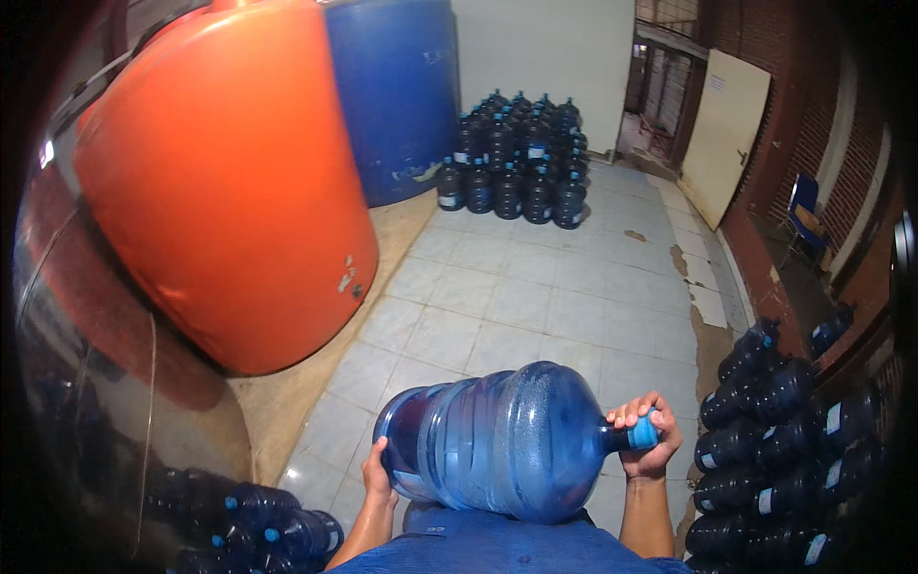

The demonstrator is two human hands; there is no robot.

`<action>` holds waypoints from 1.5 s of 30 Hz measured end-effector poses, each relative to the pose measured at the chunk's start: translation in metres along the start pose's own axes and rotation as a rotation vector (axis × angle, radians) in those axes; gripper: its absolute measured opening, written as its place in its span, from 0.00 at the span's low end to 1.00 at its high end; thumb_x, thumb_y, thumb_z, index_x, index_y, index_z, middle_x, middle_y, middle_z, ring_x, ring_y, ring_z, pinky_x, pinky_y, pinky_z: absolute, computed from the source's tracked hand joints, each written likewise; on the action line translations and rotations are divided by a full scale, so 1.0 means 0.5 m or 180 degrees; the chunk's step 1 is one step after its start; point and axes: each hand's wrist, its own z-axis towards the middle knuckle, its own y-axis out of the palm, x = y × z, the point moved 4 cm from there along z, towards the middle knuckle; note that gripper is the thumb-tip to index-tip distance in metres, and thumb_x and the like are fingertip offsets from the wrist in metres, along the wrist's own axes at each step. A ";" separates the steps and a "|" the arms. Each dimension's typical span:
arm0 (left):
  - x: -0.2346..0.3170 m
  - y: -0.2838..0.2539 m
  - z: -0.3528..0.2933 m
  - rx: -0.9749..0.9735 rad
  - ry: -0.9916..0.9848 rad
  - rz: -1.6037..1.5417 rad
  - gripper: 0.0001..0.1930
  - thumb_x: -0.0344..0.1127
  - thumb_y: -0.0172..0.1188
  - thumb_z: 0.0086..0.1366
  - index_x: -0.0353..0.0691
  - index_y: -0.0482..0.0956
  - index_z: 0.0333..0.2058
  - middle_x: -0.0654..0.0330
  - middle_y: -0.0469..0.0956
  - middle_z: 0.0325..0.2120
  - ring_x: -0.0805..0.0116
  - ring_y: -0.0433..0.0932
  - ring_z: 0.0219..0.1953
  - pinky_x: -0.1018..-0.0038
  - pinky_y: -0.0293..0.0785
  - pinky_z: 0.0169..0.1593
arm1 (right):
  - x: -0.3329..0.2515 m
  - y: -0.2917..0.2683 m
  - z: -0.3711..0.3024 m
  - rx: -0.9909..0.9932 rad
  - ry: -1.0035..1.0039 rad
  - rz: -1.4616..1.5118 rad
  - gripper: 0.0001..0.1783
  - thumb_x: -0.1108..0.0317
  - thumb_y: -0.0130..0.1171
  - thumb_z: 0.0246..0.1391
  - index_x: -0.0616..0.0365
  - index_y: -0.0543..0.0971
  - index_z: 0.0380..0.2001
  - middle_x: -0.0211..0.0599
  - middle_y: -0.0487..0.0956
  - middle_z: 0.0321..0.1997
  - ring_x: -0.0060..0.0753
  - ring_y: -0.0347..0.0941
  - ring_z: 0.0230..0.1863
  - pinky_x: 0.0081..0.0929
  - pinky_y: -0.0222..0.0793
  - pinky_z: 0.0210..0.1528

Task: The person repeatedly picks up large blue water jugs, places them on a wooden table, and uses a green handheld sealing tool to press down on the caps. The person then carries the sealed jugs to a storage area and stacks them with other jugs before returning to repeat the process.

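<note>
A large clear-blue water jug [497, 440] lies on its side across the front of my blue shirt, its neck pointing right. My right hand [650, 435] wraps round the neck, just beside the light-blue cap [644, 430]. At the other end, my left hand [380, 474] presses on the jug's base, the thumb showing along its edge; the rest of those fingers is partly hidden behind the jug. Both hands carry the jug between them above the tiled floor.
Stacked jugs [512, 158] stand by the far wall. More jugs lie piled at the right [784, 450] and lower left [263, 517]. An orange tank [239, 191] and a blue tank [397, 96] line the left. A pale door [727, 139] stands ajar near a blue chair [805, 215].
</note>
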 end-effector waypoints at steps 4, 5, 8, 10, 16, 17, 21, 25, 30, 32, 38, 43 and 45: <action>-0.088 0.068 0.127 -0.0185 0.0036 0.0118 0.24 0.48 0.61 0.61 0.27 0.77 0.43 0.52 0.80 0.37 0.61 0.80 0.37 0.67 0.77 0.44 | 0.054 -0.112 0.019 0.0139 -0.0258 -0.0157 0.11 0.60 0.51 0.49 0.57 0.70 0.27 0.38 0.74 0.22 0.39 0.73 0.28 0.41 0.69 0.44; -0.106 0.084 0.161 -0.0274 -0.0073 0.0206 0.24 0.47 0.61 0.61 0.28 0.77 0.42 0.52 0.81 0.37 0.61 0.80 0.37 0.68 0.77 0.43 | 0.066 -0.140 0.014 0.0200 -0.0333 -0.0209 0.11 0.59 0.51 0.49 0.56 0.70 0.27 0.38 0.74 0.22 0.38 0.73 0.27 0.40 0.69 0.43; -0.319 0.100 0.311 -0.0622 -0.0022 0.0295 0.27 0.49 0.61 0.60 0.27 0.76 0.45 0.48 0.80 0.40 0.59 0.80 0.39 0.65 0.77 0.46 | 0.141 -0.341 -0.006 0.0095 -0.0671 -0.0286 0.12 0.58 0.51 0.48 0.56 0.70 0.26 0.36 0.73 0.21 0.36 0.72 0.26 0.39 0.69 0.41; -0.469 0.123 0.408 -0.0777 0.0028 0.0348 0.29 0.50 0.61 0.59 0.26 0.75 0.47 0.47 0.80 0.41 0.57 0.81 0.40 0.63 0.77 0.47 | 0.193 -0.480 -0.007 0.0103 -0.0818 -0.0332 0.12 0.58 0.51 0.48 0.55 0.70 0.25 0.36 0.73 0.21 0.36 0.72 0.26 0.39 0.69 0.41; -0.924 0.331 0.660 -0.1160 0.0094 0.0192 0.21 0.46 0.63 0.59 0.27 0.80 0.33 0.54 0.80 0.30 0.64 0.78 0.30 0.69 0.76 0.37 | 0.288 -0.963 0.011 0.0411 -0.1335 -0.0574 0.11 0.58 0.49 0.50 0.54 0.68 0.26 0.35 0.71 0.20 0.35 0.70 0.26 0.37 0.67 0.41; -0.997 0.385 0.703 -0.1314 0.0104 0.0291 0.21 0.46 0.63 0.59 0.27 0.80 0.33 0.53 0.80 0.30 0.64 0.78 0.30 0.70 0.76 0.37 | 0.297 -1.044 0.015 0.0412 -0.1470 -0.0619 0.11 0.58 0.49 0.50 0.54 0.68 0.26 0.35 0.71 0.20 0.34 0.70 0.26 0.37 0.67 0.41; -1.201 0.569 0.787 -0.1535 0.0145 0.0200 0.23 0.47 0.65 0.58 0.26 0.80 0.33 0.52 0.80 0.30 0.63 0.79 0.31 0.70 0.76 0.37 | 0.290 -1.282 0.082 0.0323 -0.1797 -0.0671 0.12 0.57 0.50 0.52 0.54 0.68 0.26 0.35 0.71 0.21 0.34 0.69 0.26 0.39 0.66 0.41; -1.318 0.746 0.865 -0.1833 0.0059 0.0708 0.27 0.49 0.64 0.58 0.23 0.78 0.38 0.48 0.80 0.34 0.60 0.80 0.34 0.67 0.77 0.41 | 0.258 -1.467 0.138 0.0624 -0.2096 -0.0559 0.13 0.58 0.50 0.54 0.57 0.69 0.29 0.39 0.71 0.23 0.41 0.71 0.29 0.46 0.66 0.47; -1.408 1.049 1.014 -0.2092 0.0022 0.0904 0.32 0.51 0.62 0.59 0.21 0.75 0.47 0.42 0.79 0.42 0.54 0.80 0.42 0.62 0.77 0.48 | 0.206 -1.625 0.380 0.0725 -0.2172 -0.0497 0.13 0.58 0.49 0.55 0.57 0.70 0.31 0.40 0.71 0.24 0.41 0.71 0.30 0.46 0.66 0.48; -1.462 1.190 1.126 -0.2163 -0.0048 0.0817 0.33 0.52 0.63 0.59 0.22 0.74 0.48 0.43 0.78 0.44 0.54 0.80 0.43 0.62 0.76 0.49 | 0.199 -1.717 0.530 0.0675 -0.2174 -0.0605 0.13 0.58 0.50 0.54 0.57 0.70 0.31 0.41 0.72 0.25 0.41 0.72 0.31 0.46 0.67 0.47; -1.276 1.588 1.178 -0.1808 -0.0026 0.0775 0.33 0.53 0.62 0.59 0.25 0.74 0.49 0.44 0.78 0.44 0.55 0.80 0.43 0.61 0.77 0.48 | -0.044 -1.645 1.030 0.0550 -0.1739 -0.0705 0.12 0.58 0.50 0.55 0.54 0.70 0.28 0.35 0.72 0.23 0.36 0.71 0.30 0.40 0.68 0.44; -1.206 1.917 1.278 -0.1419 0.0075 0.0373 0.32 0.52 0.65 0.57 0.21 0.76 0.44 0.47 0.79 0.40 0.57 0.79 0.40 0.64 0.77 0.44 | -0.162 -1.670 1.440 0.0338 -0.1475 -0.0594 0.11 0.58 0.49 0.57 0.54 0.70 0.28 0.36 0.73 0.24 0.37 0.72 0.29 0.39 0.68 0.45; -1.191 2.054 1.353 -0.1292 0.0014 0.0401 0.31 0.50 0.65 0.57 0.21 0.76 0.44 0.48 0.80 0.38 0.58 0.80 0.38 0.64 0.77 0.43 | -0.192 -1.699 1.608 0.0222 -0.1381 -0.0579 0.12 0.58 0.48 0.57 0.54 0.70 0.28 0.36 0.73 0.24 0.37 0.72 0.29 0.39 0.68 0.45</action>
